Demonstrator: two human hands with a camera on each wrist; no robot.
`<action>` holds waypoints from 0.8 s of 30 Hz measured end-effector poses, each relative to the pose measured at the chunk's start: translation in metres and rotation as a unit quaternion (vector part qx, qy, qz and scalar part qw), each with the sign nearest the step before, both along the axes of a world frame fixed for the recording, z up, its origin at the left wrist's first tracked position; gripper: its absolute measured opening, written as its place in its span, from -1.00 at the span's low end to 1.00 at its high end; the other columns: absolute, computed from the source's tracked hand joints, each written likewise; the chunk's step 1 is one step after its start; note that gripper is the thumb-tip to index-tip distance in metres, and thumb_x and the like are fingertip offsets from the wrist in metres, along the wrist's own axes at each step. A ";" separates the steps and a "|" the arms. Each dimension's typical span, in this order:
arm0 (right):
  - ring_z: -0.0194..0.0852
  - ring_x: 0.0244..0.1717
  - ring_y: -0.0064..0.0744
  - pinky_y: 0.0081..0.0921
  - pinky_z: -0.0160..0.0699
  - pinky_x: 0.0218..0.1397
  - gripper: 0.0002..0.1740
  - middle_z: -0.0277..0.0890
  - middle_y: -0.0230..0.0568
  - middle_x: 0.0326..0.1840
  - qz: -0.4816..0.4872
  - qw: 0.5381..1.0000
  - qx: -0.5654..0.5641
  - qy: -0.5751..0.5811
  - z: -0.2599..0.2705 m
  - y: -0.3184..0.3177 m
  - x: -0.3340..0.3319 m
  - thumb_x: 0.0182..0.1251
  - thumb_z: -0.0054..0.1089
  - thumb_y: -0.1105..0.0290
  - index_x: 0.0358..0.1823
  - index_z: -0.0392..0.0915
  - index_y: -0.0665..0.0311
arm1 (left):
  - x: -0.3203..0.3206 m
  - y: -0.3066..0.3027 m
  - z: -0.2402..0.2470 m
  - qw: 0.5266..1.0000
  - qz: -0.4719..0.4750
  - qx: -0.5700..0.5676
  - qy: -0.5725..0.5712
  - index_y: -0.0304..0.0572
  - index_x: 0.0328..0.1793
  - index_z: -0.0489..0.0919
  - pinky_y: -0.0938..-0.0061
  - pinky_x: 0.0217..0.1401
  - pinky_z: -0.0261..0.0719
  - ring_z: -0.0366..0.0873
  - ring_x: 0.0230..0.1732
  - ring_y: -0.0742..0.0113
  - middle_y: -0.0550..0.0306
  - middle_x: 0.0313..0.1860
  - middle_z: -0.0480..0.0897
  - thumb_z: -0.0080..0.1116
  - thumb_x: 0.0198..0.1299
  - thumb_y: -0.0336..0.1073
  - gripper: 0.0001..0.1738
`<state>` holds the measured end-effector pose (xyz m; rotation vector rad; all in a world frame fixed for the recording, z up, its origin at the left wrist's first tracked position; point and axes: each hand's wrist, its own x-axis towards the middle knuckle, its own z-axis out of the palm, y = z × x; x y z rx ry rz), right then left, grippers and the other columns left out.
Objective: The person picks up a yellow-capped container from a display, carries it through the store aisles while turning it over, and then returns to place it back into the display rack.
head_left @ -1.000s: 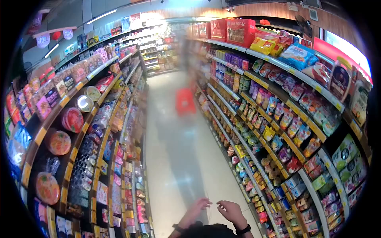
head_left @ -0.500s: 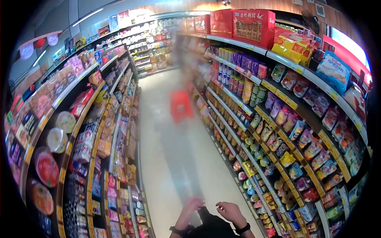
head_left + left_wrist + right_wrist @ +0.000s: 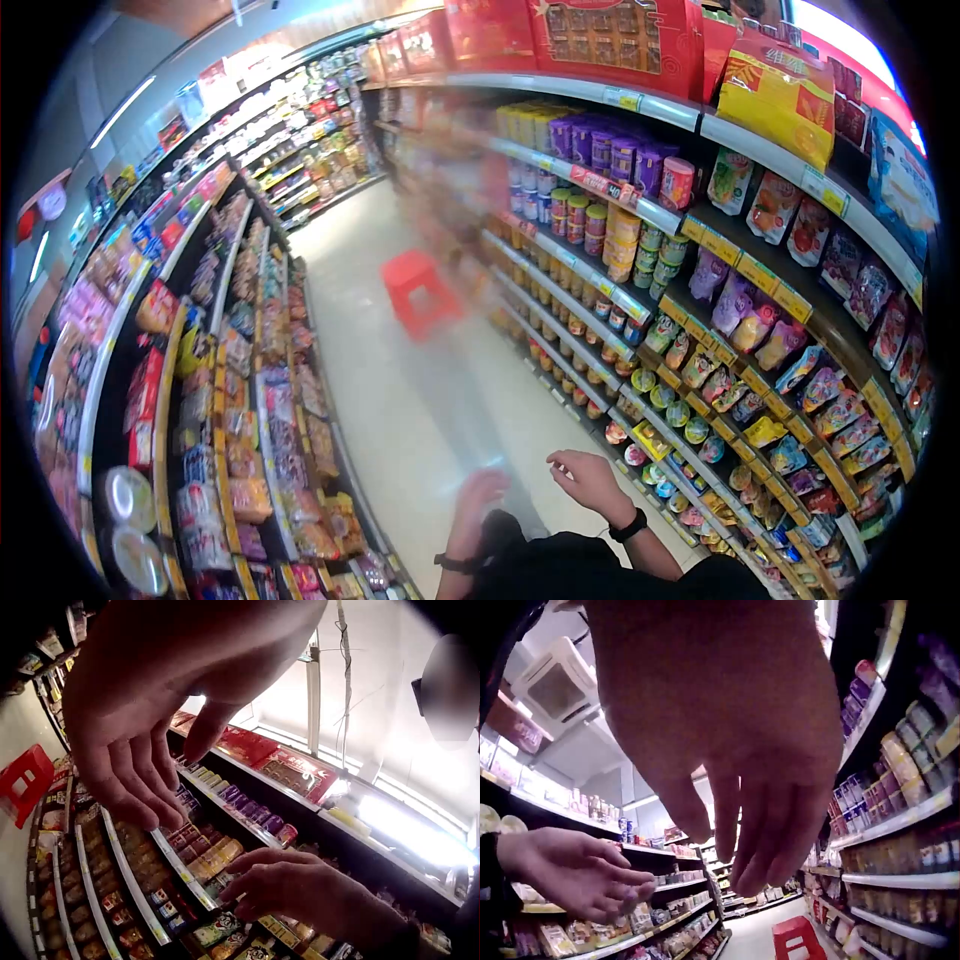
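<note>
Both hands are held out in front of the body, over the aisle floor, and neither holds anything. The left hand (image 3: 480, 500) looks blurred in the head view; the left wrist view shows its fingers (image 3: 127, 780) loosely bent. To its right is the right hand (image 3: 592, 485), apart from it, with relaxed fingers. In the right wrist view that hand (image 3: 720, 742) hangs with fingers slightly spread, and the left hand (image 3: 574, 870) lies palm partly up beside it. Each wrist wears a dark band. Nearest the right hand stand shelves (image 3: 610, 345) of packaged food.
A red plastic stool (image 3: 405, 275) stands on the pale aisle floor (image 3: 345, 240) ahead. Shelves of packets and tubs (image 3: 240, 400) line the left side. On the right are purple cans (image 3: 625, 160), pouches (image 3: 775, 205), a yellow bag (image 3: 775, 95) and red gift boxes (image 3: 615, 40).
The view has swung right and moved forward along the aisle. The stool and right-hand shelves appear closer. Both hands stay in front of the body, empty.
</note>
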<state>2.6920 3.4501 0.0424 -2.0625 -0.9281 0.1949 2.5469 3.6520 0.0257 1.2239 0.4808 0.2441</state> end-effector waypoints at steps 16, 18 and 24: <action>0.78 -0.24 -0.13 -0.19 0.70 -0.22 -0.72 0.75 -0.10 -0.12 -0.327 0.937 -0.080 -0.092 0.003 0.152 0.243 0.39 0.29 0.31 0.09 0.63 0.13 | 0.351 0.195 -0.032 0.963 -0.268 0.006 -0.025 -0.22 0.33 0.54 0.31 0.21 0.62 0.71 0.08 0.23 -0.03 0.12 0.76 -0.01 0.56 -0.12 -0.59; 0.80 -0.26 -0.10 -0.22 0.72 -0.23 -0.59 0.74 -0.10 -0.04 -0.364 0.924 -0.094 -0.065 0.008 0.166 0.268 0.38 0.31 0.31 0.24 0.57 0.11 | 0.389 0.203 -0.023 0.957 -0.290 -0.006 -0.022 -0.20 0.32 0.55 0.31 0.21 0.62 0.71 0.10 0.23 -0.02 0.11 0.77 0.01 0.56 -0.13 -0.60; 0.80 -0.22 -0.10 -0.18 0.74 -0.13 -0.39 0.61 0.00 0.27 -0.433 0.898 -0.051 -0.056 0.009 0.190 0.351 0.36 0.32 0.36 0.44 0.40 0.14 | 0.498 0.213 0.001 0.926 -0.370 0.028 -0.064 -0.20 0.34 0.55 0.32 0.27 0.59 0.67 0.19 0.23 0.00 0.19 0.72 0.00 0.58 -0.14 -0.61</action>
